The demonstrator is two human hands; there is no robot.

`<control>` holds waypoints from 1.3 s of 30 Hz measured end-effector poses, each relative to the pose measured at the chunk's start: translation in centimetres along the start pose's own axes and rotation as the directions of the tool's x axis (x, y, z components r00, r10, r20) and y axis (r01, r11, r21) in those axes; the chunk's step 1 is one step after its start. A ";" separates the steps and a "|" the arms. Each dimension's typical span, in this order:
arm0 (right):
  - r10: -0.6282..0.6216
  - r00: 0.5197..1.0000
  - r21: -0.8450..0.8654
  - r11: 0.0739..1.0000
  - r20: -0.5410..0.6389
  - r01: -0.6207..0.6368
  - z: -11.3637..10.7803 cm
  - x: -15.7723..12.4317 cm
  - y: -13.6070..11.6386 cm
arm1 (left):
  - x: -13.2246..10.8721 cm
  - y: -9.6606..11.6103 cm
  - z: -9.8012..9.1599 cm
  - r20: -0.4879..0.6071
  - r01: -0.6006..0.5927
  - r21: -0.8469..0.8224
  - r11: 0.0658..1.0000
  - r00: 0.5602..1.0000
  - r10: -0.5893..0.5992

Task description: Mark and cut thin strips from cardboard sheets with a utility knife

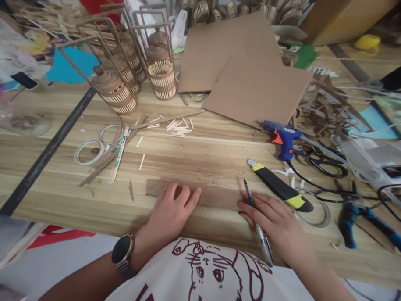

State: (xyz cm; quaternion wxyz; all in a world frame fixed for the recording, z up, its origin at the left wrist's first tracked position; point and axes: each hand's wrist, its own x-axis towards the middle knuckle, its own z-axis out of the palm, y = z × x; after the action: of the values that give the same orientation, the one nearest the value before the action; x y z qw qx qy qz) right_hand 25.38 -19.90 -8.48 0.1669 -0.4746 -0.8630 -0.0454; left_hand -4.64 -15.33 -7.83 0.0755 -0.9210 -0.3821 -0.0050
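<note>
Lanterns [115, 95] at upper left look largely assembled; the strip [218, 197] at lower centre seems barely worked, left hand [171, 210] loose upon it, right hand [275, 219] gripping a pen [262, 239].

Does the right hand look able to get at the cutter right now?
Probably yes: the cutter lies right beside the right hand with nothing visibly between them, though the pen in its fingers may hamper a grasp.
</note>
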 end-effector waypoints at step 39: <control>-0.048 0.996 -0.008 0.999 -0.073 0.047 0.0 0.0 -0.5 | -0.2 0.5 0.2 -0.018 0.034 0.018 0.999 0.999 -0.034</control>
State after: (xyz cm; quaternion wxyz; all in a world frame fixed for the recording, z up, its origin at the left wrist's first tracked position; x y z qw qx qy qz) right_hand 24.95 -20.13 -8.46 0.1956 -0.4525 -0.8673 -0.0694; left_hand -4.45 -15.82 -8.13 0.0873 -0.9136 -0.3970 -0.0109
